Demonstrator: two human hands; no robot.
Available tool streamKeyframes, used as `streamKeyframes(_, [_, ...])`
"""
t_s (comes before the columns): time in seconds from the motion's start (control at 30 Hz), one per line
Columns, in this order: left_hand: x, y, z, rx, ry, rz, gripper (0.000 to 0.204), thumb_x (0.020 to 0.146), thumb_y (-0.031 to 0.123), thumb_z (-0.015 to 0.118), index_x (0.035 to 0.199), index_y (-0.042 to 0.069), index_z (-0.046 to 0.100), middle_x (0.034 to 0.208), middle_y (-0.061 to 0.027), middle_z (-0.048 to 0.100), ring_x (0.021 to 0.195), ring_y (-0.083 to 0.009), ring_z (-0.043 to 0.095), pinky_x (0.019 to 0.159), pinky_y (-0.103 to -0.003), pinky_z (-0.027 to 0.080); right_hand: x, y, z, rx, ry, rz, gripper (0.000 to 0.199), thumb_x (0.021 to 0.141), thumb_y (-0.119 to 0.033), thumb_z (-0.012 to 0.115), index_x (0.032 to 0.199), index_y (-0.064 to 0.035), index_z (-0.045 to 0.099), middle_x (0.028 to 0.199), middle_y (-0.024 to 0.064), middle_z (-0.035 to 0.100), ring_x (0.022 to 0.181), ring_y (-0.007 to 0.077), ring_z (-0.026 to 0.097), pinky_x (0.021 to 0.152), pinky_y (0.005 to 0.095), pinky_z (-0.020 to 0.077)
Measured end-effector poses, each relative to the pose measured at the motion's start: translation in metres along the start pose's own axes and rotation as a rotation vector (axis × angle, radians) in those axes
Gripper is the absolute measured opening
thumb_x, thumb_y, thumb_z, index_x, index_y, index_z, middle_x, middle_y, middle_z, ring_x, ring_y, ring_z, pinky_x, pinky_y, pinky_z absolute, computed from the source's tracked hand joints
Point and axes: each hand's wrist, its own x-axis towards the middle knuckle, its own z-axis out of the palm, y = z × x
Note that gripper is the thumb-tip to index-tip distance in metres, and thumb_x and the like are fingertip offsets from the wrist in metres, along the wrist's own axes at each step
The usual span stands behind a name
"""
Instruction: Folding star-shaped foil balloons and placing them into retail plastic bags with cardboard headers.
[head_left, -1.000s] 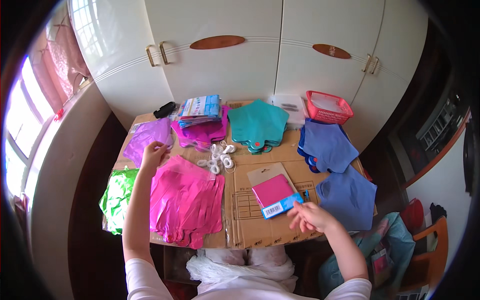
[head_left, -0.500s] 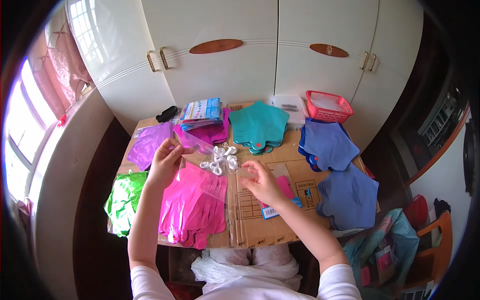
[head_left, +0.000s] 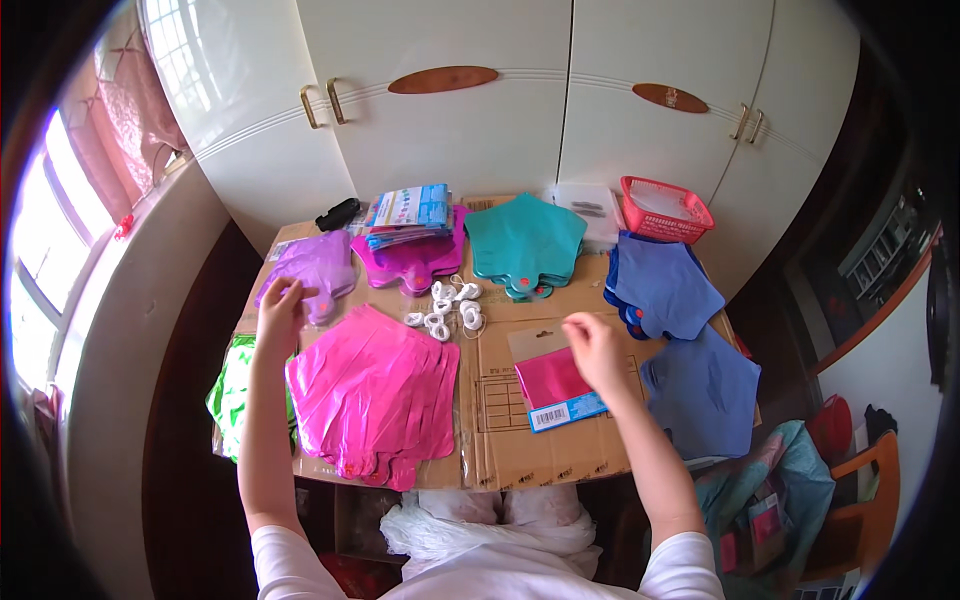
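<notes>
My left hand (head_left: 284, 308) hovers between the pale purple foil balloons (head_left: 318, 262) and the pink ones, fingertips pinched; what they hold, if anything, cannot be made out. My right hand (head_left: 598, 352) is curled closed above the right side of a flat package (head_left: 552, 378) with folded pink foil and a blue label; its fingertips hide whatever may be in them. A fanned stack of flat pink foil balloons (head_left: 375, 390) lies beside my left forearm. Small white coils of ribbon (head_left: 440, 310) sit mid-table between my hands.
Flat stacks of teal balloons (head_left: 525, 240), magenta balloons (head_left: 410, 268), blue balloons (head_left: 662, 285), slate-blue balloons (head_left: 708, 390) and green balloons (head_left: 232, 400) line the cardboard tabletop (head_left: 500, 455). Printed cards (head_left: 408, 208), a black object (head_left: 338, 213) and a red basket (head_left: 668, 225) stand at the back.
My hands have moved apart, left hand leftward and right hand rightward. The clear plastic film that hung by my left hand over the pink stack no longer shows there. The package is more exposed.
</notes>
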Motion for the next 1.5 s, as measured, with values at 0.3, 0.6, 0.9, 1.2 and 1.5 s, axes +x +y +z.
streamKeyframes(0.3, [0.000,-0.046,-0.042,1.210,0.354,0.376,0.034,0.092,0.032,0.057,0.106,0.002,0.064,0.094,-0.0150,0.066,0.091,-0.0349,0.062,0.083,-0.042,0.048,-0.023,0.023,-0.037,-0.608,-0.016,-0.099,0.022,0.081,-0.009,0.065,0.102,-0.0052,0.060,0.102,0.0169,0.059,0.091,0.0332,0.059,0.079,0.0434,0.0476])
streamKeyframes(0.6, [-0.128,0.000,0.158,1.155,-0.607,0.842,0.033,0.077,0.019,0.071,0.106,0.006,0.061,0.112,-0.0097,0.060,0.107,-0.0285,0.056,0.090,-0.040,0.046,0.001,0.006,-0.020,-0.397,-0.727,-0.393,0.069,0.071,-0.035,0.077,0.130,-0.0112,0.050,0.119,0.0074,0.055,0.118,0.0262,0.046,0.104,0.0449,0.0309])
streamKeyframes(0.9, [-0.205,-0.036,0.225,1.082,-0.866,1.101,0.040,0.081,0.025,0.064,0.116,0.006,0.056,0.119,-0.0110,0.057,0.109,-0.0268,0.055,0.085,-0.039,0.045,0.042,-0.020,-0.049,-0.163,-0.548,-0.087,0.028,0.076,-0.020,0.073,0.095,-0.0046,0.060,0.093,0.0146,0.064,0.086,0.0324,0.062,0.073,0.0384,0.0491])
streamKeyframes(1.2, [-0.166,-0.050,0.229,1.222,-0.766,0.796,0.039,0.078,0.023,0.068,0.112,0.007,0.057,0.095,-0.0065,0.061,0.090,-0.0236,0.059,0.076,-0.037,0.045,0.004,-0.040,-0.089,-0.055,-0.216,-0.544,0.030,0.068,0.006,0.067,0.085,-0.0106,0.048,0.103,0.0031,0.064,0.109,0.0256,0.060,0.100,0.0462,0.0388])
streamKeyframes(1.5, [-0.149,-0.051,0.217,1.211,-0.695,0.872,0.030,0.076,0.017,0.066,0.104,0.009,0.060,0.099,-0.0055,0.061,0.093,-0.0235,0.058,0.075,-0.038,0.045,-0.059,-0.022,-0.079,-0.173,-0.212,-0.605,0.030,0.066,-0.015,0.076,0.083,-0.0144,0.052,0.108,0.0007,0.059,0.114,0.0246,0.053,0.104,0.0487,0.0343])
